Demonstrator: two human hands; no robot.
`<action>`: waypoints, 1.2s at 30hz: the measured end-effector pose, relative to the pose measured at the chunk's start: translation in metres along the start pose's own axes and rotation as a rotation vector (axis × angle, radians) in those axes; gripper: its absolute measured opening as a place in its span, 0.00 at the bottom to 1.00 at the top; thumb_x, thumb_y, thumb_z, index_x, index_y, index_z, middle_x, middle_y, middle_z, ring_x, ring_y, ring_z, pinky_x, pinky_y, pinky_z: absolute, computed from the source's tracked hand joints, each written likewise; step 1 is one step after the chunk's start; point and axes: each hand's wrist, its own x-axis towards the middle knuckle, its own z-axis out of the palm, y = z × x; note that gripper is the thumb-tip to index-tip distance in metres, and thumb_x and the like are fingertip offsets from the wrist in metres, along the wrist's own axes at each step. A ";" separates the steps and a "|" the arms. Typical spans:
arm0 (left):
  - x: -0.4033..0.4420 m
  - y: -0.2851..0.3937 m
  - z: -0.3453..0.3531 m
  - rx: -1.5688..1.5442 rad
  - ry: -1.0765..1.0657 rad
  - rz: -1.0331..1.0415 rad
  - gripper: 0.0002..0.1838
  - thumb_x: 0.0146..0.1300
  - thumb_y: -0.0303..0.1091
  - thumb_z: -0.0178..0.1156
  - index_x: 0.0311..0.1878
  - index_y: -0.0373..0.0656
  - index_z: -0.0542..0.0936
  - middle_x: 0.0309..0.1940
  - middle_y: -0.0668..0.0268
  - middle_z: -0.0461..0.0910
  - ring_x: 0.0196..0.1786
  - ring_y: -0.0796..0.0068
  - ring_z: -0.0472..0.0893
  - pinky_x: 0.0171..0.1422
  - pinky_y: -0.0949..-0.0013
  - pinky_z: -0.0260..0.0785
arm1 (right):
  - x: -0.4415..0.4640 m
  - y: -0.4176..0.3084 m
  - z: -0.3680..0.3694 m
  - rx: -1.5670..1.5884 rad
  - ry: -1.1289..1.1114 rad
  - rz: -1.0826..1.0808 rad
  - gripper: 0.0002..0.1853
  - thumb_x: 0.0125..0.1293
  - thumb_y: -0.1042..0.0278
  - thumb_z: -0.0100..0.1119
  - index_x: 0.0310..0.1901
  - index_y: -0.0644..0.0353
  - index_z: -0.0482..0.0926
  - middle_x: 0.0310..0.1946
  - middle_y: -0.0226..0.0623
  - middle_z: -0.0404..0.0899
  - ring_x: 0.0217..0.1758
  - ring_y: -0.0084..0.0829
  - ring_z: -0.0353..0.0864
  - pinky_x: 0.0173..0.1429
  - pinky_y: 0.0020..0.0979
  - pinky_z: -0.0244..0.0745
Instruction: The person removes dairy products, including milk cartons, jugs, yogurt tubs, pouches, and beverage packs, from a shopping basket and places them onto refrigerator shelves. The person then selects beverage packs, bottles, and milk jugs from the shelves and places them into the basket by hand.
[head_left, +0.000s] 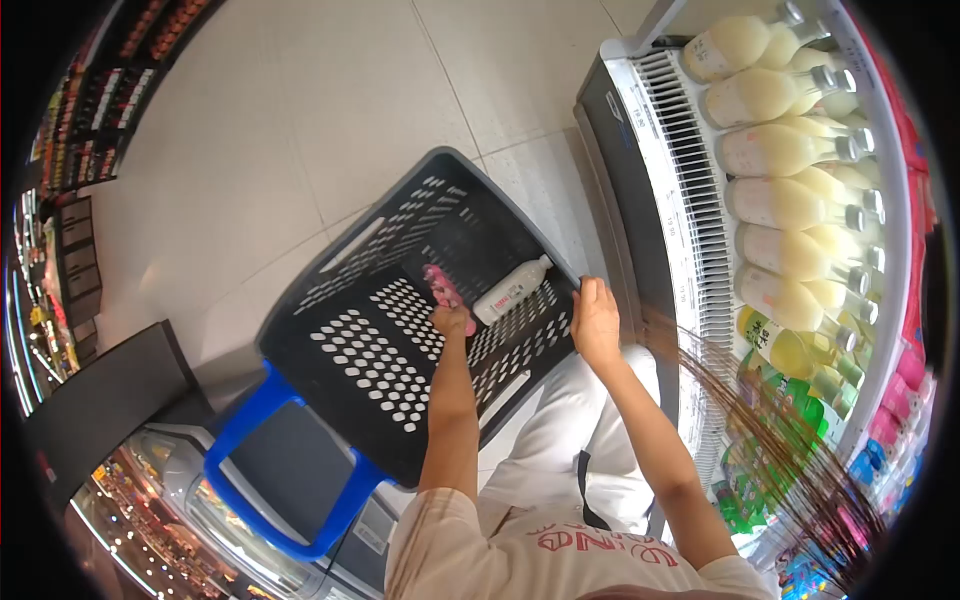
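Observation:
A dark grey shopping basket (300, 300) with perforated walls lies in front of my legs, its opening toward me. Inside it, my left hand (455, 320) is closed around one end of a pink package (441, 284); its exact kind is too small to read. Close beside the package, a white bottle (510, 292) with red print lies along the basket's side. My right hand (597, 318) grips the basket's rim at the right, fingers curled over the edge. The basket's blue handle (228, 420) sticks out at the lower left.
A refrigerated shelf (655, 150) runs along the right, with rows of pale yellow bottles (775, 150) and green packages (775, 440). Light floor tiles (300, 120) extend ahead. A black panel (110, 400) and glass display case (180, 480) stand at the left.

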 end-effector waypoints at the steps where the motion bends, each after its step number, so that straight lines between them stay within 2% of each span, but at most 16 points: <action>1: 0.006 0.002 -0.013 -0.008 0.014 0.015 0.17 0.44 0.40 0.68 0.29 0.33 0.81 0.21 0.53 0.80 0.28 0.59 0.83 0.38 0.62 0.76 | 0.004 -0.003 0.002 -0.035 -0.060 0.005 0.14 0.64 0.76 0.52 0.50 0.66 0.68 0.42 0.51 0.73 0.40 0.53 0.75 0.45 0.46 0.72; 3: -0.004 0.019 -0.070 -0.446 -0.163 -0.042 0.19 0.46 0.41 0.67 0.30 0.30 0.81 0.23 0.49 0.80 0.28 0.58 0.82 0.37 0.63 0.76 | 0.021 -0.011 0.002 -0.104 -0.159 0.003 0.14 0.64 0.75 0.52 0.51 0.65 0.67 0.46 0.50 0.73 0.42 0.53 0.75 0.45 0.46 0.72; 5: -0.037 0.046 -0.146 -0.646 -0.391 -0.295 0.22 0.46 0.43 0.67 0.31 0.27 0.80 0.24 0.51 0.80 0.26 0.59 0.81 0.32 0.63 0.74 | 0.034 -0.029 -0.011 -0.186 -0.236 0.011 0.22 0.63 0.69 0.56 0.58 0.62 0.65 0.50 0.53 0.71 0.45 0.55 0.75 0.50 0.48 0.73; 7: -0.053 0.042 -0.191 -0.615 -0.490 -0.249 0.22 0.49 0.42 0.66 0.34 0.27 0.81 0.23 0.56 0.79 0.24 0.64 0.79 0.30 0.65 0.71 | 0.036 -0.057 -0.029 -0.186 -0.204 0.006 0.27 0.60 0.66 0.61 0.61 0.61 0.65 0.49 0.55 0.71 0.46 0.54 0.76 0.52 0.48 0.73; 9: -0.110 0.051 -0.275 -0.611 -0.410 0.109 0.19 0.52 0.34 0.65 0.45 0.31 0.81 0.33 0.60 0.82 0.31 0.75 0.79 0.35 0.71 0.72 | 0.031 -0.092 -0.066 0.061 -0.186 0.027 0.34 0.61 0.61 0.62 0.65 0.62 0.60 0.53 0.58 0.71 0.50 0.57 0.75 0.55 0.49 0.71; 11: -0.147 0.049 -0.334 -0.621 -0.332 0.279 0.20 0.53 0.31 0.63 0.48 0.30 0.81 0.36 0.60 0.82 0.34 0.75 0.80 0.39 0.72 0.72 | 0.013 -0.116 -0.110 0.328 -0.113 -0.091 0.34 0.61 0.61 0.61 0.65 0.63 0.59 0.54 0.59 0.71 0.51 0.59 0.75 0.56 0.49 0.71; 12: -0.165 0.052 -0.361 -0.620 -0.306 0.362 0.20 0.53 0.30 0.62 0.50 0.30 0.80 0.37 0.60 0.82 0.36 0.75 0.80 0.41 0.72 0.73 | -0.002 -0.130 -0.133 0.380 -0.113 -0.082 0.36 0.65 0.54 0.59 0.67 0.65 0.56 0.54 0.59 0.72 0.53 0.56 0.75 0.55 0.47 0.71; 15: -0.237 0.093 -0.485 -0.783 -0.451 0.384 0.24 0.52 0.30 0.62 0.53 0.27 0.79 0.47 0.56 0.78 0.45 0.73 0.78 0.49 0.73 0.69 | -0.033 -0.164 -0.205 0.829 -0.242 0.289 0.36 0.67 0.49 0.57 0.67 0.61 0.56 0.58 0.54 0.69 0.56 0.43 0.75 0.54 0.42 0.74; 16: -0.257 0.105 -0.520 -0.896 -0.533 0.428 0.24 0.53 0.28 0.61 0.54 0.27 0.78 0.48 0.57 0.79 0.47 0.72 0.78 0.52 0.73 0.68 | -0.037 -0.177 -0.230 0.984 -0.247 0.427 0.38 0.68 0.40 0.52 0.67 0.60 0.56 0.59 0.47 0.69 0.55 0.37 0.75 0.55 0.39 0.74; 18: -0.280 0.131 -0.573 -1.042 -0.721 0.496 0.25 0.53 0.25 0.59 0.57 0.27 0.76 0.49 0.57 0.79 0.51 0.72 0.78 0.57 0.72 0.68 | -0.043 -0.190 -0.280 1.285 -0.206 0.500 0.37 0.69 0.36 0.47 0.67 0.58 0.58 0.61 0.43 0.68 0.55 0.37 0.75 0.57 0.41 0.74; 21: -0.317 0.171 -0.635 -1.092 -1.017 0.612 0.25 0.55 0.24 0.57 0.59 0.26 0.74 0.50 0.57 0.79 0.53 0.71 0.78 0.60 0.71 0.68 | -0.055 -0.211 -0.364 1.677 -0.133 0.158 0.29 0.74 0.40 0.37 0.63 0.57 0.64 0.56 0.41 0.75 0.56 0.36 0.77 0.58 0.44 0.74; 24: -0.334 0.204 -0.654 -1.100 -1.049 0.780 0.25 0.61 0.26 0.55 0.62 0.27 0.71 0.51 0.56 0.78 0.52 0.71 0.78 0.59 0.70 0.69 | -0.075 -0.224 -0.431 1.754 0.005 0.073 0.24 0.75 0.47 0.40 0.60 0.58 0.66 0.50 0.41 0.78 0.49 0.34 0.81 0.54 0.41 0.78; 31: -0.370 0.242 -0.638 -1.302 -1.072 0.744 0.30 0.70 0.38 0.56 0.69 0.36 0.58 0.55 0.56 0.71 0.57 0.65 0.75 0.59 0.61 0.71 | -0.115 -0.225 -0.471 1.741 0.501 0.042 0.15 0.74 0.57 0.48 0.50 0.61 0.69 0.40 0.38 0.78 0.38 0.32 0.82 0.43 0.35 0.82; 34: -0.414 0.246 -0.637 -1.272 -1.091 0.547 0.34 0.70 0.46 0.55 0.72 0.46 0.52 0.62 0.55 0.63 0.60 0.55 0.71 0.60 0.47 0.70 | -0.134 -0.230 -0.497 1.431 0.778 0.017 0.17 0.70 0.59 0.56 0.51 0.63 0.68 0.40 0.38 0.79 0.38 0.32 0.83 0.43 0.33 0.81; 35: -0.427 0.249 -0.631 -1.228 -1.151 0.525 0.33 0.68 0.54 0.55 0.68 0.49 0.54 0.65 0.52 0.58 0.64 0.50 0.67 0.58 0.35 0.68 | -0.140 -0.239 -0.507 1.262 0.855 -0.043 0.19 0.69 0.61 0.58 0.53 0.64 0.68 0.41 0.38 0.78 0.40 0.31 0.82 0.45 0.32 0.80; 36: -0.447 0.252 -0.630 -1.212 -1.295 0.551 0.33 0.69 0.56 0.52 0.68 0.49 0.55 0.65 0.54 0.60 0.63 0.50 0.69 0.59 0.37 0.68 | -0.149 -0.251 -0.518 1.091 0.920 -0.090 0.20 0.67 0.62 0.60 0.54 0.64 0.67 0.42 0.38 0.78 0.42 0.30 0.82 0.47 0.31 0.79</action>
